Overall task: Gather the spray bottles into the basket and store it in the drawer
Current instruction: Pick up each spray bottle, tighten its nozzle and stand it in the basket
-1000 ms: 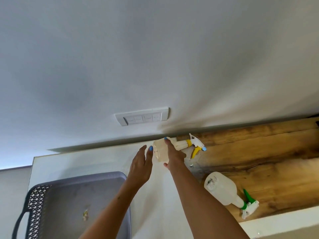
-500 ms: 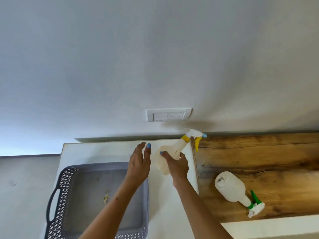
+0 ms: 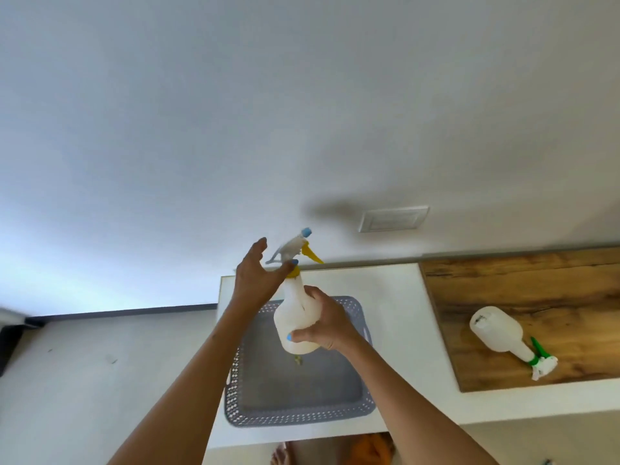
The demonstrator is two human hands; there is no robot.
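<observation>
Two bottles are in play; my right hand (image 3: 327, 325) has its grip clamped round the belly of the yellow-trigger spray bottle (image 3: 297, 317), holding it upright above the grey basket (image 3: 335, 411) so it can go straight down inside; my left hand (image 3: 256, 280) reaches to the neck, fingers spread and apart, thumb touching the yellow collar, I judge to steady the top-heavy sprayer head; whether it truly grips I cannot tell. The green-trigger spray bottle (image 3: 500, 332) lies on its side on the wooden board (image 3: 536, 286), well to the right on the white counter (image 3: 396, 297), not yet gathered. Half a second ago the yellow bottle was tilted low beside the basket's far right corner; now it is lifted, upright and over the basket; the green one has not moved.
</observation>
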